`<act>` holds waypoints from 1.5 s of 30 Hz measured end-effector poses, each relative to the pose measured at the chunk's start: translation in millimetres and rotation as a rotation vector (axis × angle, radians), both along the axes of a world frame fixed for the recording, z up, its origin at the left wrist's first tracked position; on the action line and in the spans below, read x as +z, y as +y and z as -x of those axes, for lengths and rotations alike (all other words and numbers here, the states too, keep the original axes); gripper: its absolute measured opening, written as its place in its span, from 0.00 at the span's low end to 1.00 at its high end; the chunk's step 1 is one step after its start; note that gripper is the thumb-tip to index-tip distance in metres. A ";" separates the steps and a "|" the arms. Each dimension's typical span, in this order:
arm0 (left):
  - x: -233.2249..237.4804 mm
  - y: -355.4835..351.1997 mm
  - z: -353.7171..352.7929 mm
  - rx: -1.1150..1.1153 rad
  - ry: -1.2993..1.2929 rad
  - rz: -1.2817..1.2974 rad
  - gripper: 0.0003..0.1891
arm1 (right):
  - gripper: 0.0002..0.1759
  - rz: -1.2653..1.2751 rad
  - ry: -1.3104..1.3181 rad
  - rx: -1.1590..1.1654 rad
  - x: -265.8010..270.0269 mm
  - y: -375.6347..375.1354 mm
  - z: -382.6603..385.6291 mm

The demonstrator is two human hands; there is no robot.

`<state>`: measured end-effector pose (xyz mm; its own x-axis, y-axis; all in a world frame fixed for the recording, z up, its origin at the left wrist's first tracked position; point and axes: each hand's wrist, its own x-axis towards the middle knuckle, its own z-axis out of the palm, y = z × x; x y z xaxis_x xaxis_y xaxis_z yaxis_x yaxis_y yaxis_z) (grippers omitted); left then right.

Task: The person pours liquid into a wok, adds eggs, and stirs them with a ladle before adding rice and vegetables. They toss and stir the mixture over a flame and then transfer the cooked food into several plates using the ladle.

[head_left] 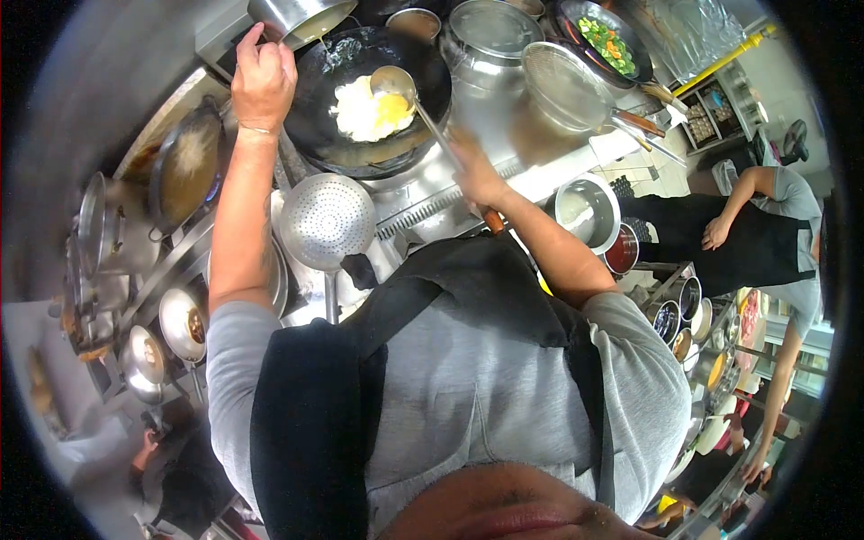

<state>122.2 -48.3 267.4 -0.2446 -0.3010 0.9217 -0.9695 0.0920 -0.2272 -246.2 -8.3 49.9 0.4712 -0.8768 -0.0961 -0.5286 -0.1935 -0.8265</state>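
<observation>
**Fig. 1.** Head view of a cooking station, with places given relative to the wok [328, 135].

- **Left arm and hand.** The left arm is stretched almost straight toward the wok's left rim. The left hand [263, 81] is raised at the wrist, back of the hand to the camera. Its fingers are closed on the edge of a steel bowl [301, 16], which is tilted over the wok's far-left edge.
- **Right arm and hand.** The right arm is bent at the elbow and reaches to the near-right side of the wok. The right hand [475, 171] is wrapped around the long handle of a ladle [393, 83] (slightly motion-blurred), and the wooden handle end shows below the fist. The ladle's cup rests on the egg [364, 112], which lies white and yellow in the wok's centre.
- **Surroundings.** A perforated skimmer [326, 220] lies on the tabletop [504, 126] just in front of the wok. A mesh strainer [562, 85] lies to the wok's right. A pan of chopped vegetables [607, 40] sits beyond the strainer. A second person [765, 234] stands well to the right.
</observation>
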 end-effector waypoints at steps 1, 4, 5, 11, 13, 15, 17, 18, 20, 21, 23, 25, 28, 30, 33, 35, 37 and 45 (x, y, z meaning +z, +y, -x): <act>-0.4 0.4 1.1 0.012 -0.002 -0.010 0.07 | 0.39 0.038 0.003 0.008 -8.0 -2.9 1.2; -0.2 2.0 4.5 0.009 -0.007 0.011 0.07 | 0.39 0.079 0.011 0.000 -16.2 -0.7 4.1; 0.3 2.1 4.8 0.007 -0.008 0.013 0.07 | 0.39 0.086 0.017 -0.011 -15.9 0.1 4.1; 5.9 8.5 6.1 0.001 -0.015 0.018 0.07 | 0.39 0.048 0.100 0.000 9.9 15.7 2.3; 5.8 9.4 6.6 -0.002 -0.001 0.001 0.07 | 0.39 0.050 0.066 0.000 9.5 16.1 3.0; 5.7 7.4 6.9 -0.018 -0.005 0.010 0.07 | 0.38 0.054 0.031 -0.004 7.9 14.2 3.2; 5.6 5.8 6.9 -0.034 -0.007 0.014 0.07 | 0.38 0.061 -0.001 -0.008 2.2 12.5 3.4; 5.7 5.6 7.5 -0.030 -0.011 0.011 0.07 | 0.38 0.059 -0.001 -0.012 -1.7 11.4 4.2; 6.1 4.3 8.8 -0.031 -0.017 0.008 0.07 | 0.39 0.080 -0.001 0.014 -9.3 7.6 5.8; 6.3 4.0 9.2 -0.036 -0.025 0.019 0.07 | 0.39 0.080 -0.002 0.011 0.8 12.8 4.2; 7.6 1.5 9.4 -0.039 -0.033 0.033 0.07 | 0.42 -0.105 0.116 0.028 44.1 26.5 -6.7; 5.6 0.4 10.0 -0.034 -0.034 0.031 0.07 | 0.43 -0.373 -0.069 0.000 65.8 11.6 -22.7; 3.4 -2.3 14.4 -0.055 -0.023 0.028 0.08 | 0.45 -0.802 -0.541 -0.023 18.3 -41.9 -46.9; 0.6 -2.1 14.8 -0.067 -0.035 0.036 0.08 | 0.45 -0.556 -0.340 0.070 11.8 -42.1 -49.2; -8.7 3.5 7.8 -0.092 -0.042 0.063 0.06 | 0.43 0.071 0.557 0.004 17.4 2.7 -51.8; -17.2 4.1 5.0 -0.090 -0.036 0.074 0.06 | 0.43 0.128 0.320 -0.013 -8.8 15.1 -57.7; -31.6 -3.1 2.2 -0.092 -0.024 0.081 0.05 | 0.42 -0.530 -0.103 -0.090 87.2 35.1 -61.5; -128.9 -62.0 -65.3 0.512 0.387 -0.919 0.29 | 0.30 0.198 0.529 0.068 3.1 -8.0 -40.6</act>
